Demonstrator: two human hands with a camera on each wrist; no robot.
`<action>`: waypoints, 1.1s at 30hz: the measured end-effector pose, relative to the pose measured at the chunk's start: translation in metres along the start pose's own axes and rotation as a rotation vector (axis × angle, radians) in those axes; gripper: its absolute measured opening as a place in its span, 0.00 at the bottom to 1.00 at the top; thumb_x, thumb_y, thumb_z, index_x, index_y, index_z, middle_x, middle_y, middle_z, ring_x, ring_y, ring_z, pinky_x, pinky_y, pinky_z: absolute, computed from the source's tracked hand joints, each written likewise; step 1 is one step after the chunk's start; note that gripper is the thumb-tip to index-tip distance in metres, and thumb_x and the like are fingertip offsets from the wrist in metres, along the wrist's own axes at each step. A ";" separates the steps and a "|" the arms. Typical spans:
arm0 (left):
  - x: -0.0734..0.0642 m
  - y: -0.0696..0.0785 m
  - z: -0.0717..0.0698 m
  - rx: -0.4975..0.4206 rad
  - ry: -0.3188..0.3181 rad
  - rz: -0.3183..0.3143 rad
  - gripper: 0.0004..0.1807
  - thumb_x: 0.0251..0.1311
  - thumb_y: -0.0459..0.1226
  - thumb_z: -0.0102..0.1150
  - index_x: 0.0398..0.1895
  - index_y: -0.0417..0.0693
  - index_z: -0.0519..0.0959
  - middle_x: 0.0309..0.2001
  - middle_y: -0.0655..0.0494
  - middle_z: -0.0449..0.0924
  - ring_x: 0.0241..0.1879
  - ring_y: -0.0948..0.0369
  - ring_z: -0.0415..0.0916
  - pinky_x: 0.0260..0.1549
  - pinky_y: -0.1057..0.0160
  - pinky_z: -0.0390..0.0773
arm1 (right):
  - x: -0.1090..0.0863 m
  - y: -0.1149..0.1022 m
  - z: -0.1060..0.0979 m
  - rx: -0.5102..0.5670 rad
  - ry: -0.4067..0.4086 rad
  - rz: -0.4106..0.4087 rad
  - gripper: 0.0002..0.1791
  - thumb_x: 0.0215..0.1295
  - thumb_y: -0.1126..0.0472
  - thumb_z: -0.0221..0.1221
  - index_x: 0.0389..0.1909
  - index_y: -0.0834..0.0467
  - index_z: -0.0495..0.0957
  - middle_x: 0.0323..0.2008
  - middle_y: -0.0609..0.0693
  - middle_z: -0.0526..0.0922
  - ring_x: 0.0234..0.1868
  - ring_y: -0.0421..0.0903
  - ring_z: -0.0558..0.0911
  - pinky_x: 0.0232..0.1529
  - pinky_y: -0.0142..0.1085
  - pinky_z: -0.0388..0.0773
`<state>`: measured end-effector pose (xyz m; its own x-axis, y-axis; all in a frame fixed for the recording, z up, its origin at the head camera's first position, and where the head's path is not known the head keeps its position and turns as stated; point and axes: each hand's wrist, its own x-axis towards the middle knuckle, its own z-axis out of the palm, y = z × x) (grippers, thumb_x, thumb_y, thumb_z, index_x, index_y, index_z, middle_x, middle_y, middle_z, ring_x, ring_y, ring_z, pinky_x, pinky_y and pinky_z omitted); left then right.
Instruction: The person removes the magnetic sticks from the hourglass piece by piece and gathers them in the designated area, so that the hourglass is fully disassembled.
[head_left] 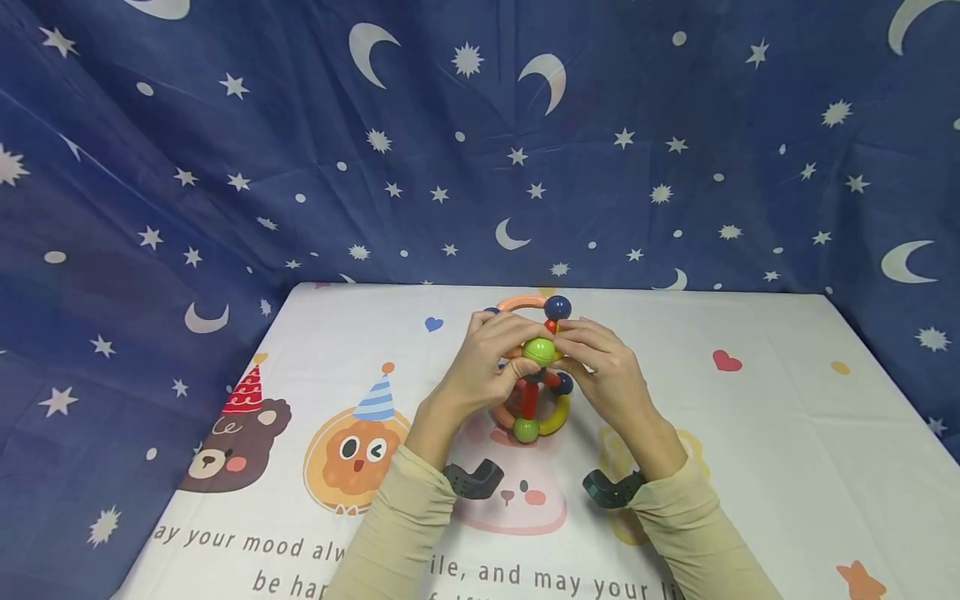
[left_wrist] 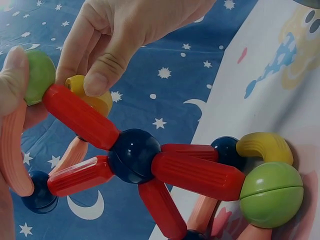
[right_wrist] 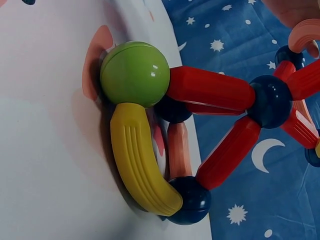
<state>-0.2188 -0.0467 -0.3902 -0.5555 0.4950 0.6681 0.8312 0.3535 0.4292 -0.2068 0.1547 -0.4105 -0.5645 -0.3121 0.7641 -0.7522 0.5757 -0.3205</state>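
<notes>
A ball-and-stick construction toy stands upright on the table, two rings joined by red sticks at a dark blue ball. My left hand grips the upper green ball, its thumb on the near side. From the right, my right hand pinches a yellow curved stick beside that ball. Below, the lower green ball and another yellow curved stick rest at the table surface. The right hand's fingers are outside the right wrist view.
A white printed cloth with cartoon animals and lettering covers the table. Behind it hangs a dark blue curtain with stars and moons. Black wrist straps sit at both cuffs.
</notes>
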 end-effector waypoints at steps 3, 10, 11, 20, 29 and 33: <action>0.000 0.000 -0.001 -0.006 -0.004 0.000 0.33 0.58 0.63 0.38 0.48 0.50 0.79 0.45 0.59 0.83 0.51 0.63 0.76 0.49 0.57 0.63 | 0.000 0.000 0.000 -0.005 -0.009 0.007 0.17 0.41 0.67 0.71 0.37 0.64 0.85 0.40 0.56 0.86 0.49 0.53 0.82 0.60 0.38 0.72; -0.001 0.001 -0.002 -0.004 -0.013 0.002 0.33 0.59 0.63 0.38 0.49 0.50 0.79 0.46 0.59 0.82 0.51 0.64 0.76 0.49 0.58 0.65 | -0.001 -0.001 -0.002 -0.021 -0.033 0.024 0.18 0.42 0.69 0.71 0.39 0.63 0.84 0.41 0.54 0.85 0.47 0.51 0.82 0.56 0.32 0.74; -0.001 0.001 -0.002 -0.003 -0.016 0.000 0.33 0.60 0.63 0.38 0.49 0.50 0.79 0.46 0.59 0.82 0.51 0.64 0.76 0.50 0.58 0.65 | -0.001 -0.001 -0.003 -0.019 -0.037 0.025 0.18 0.43 0.69 0.71 0.40 0.62 0.84 0.41 0.54 0.85 0.47 0.51 0.82 0.55 0.30 0.74; -0.001 0.003 -0.004 0.014 -0.048 -0.042 0.18 0.56 0.43 0.64 0.50 0.51 0.78 0.47 0.61 0.81 0.49 0.65 0.76 0.49 0.59 0.66 | 0.000 0.001 -0.007 0.036 -0.009 -0.015 0.18 0.44 0.69 0.70 0.40 0.61 0.84 0.40 0.52 0.85 0.44 0.49 0.83 0.55 0.21 0.71; 0.008 0.009 -0.008 0.070 -0.077 -0.069 0.24 0.56 0.51 0.56 0.54 0.52 0.75 0.55 0.59 0.77 0.59 0.62 0.71 0.48 0.56 0.64 | 0.004 0.002 -0.010 0.096 0.039 -0.047 0.18 0.42 0.72 0.70 0.39 0.61 0.84 0.39 0.52 0.85 0.43 0.49 0.83 0.52 0.21 0.73; 0.021 0.014 -0.014 0.078 -0.113 -0.123 0.22 0.59 0.52 0.53 0.54 0.55 0.76 0.57 0.58 0.76 0.60 0.62 0.68 0.52 0.54 0.64 | 0.005 0.002 -0.008 0.122 0.070 -0.084 0.21 0.38 0.75 0.70 0.39 0.62 0.84 0.38 0.52 0.85 0.42 0.49 0.84 0.50 0.24 0.75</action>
<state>-0.2178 -0.0429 -0.3616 -0.6559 0.5283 0.5392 0.7547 0.4754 0.4521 -0.2086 0.1607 -0.4031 -0.4761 -0.2990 0.8270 -0.8337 0.4527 -0.3163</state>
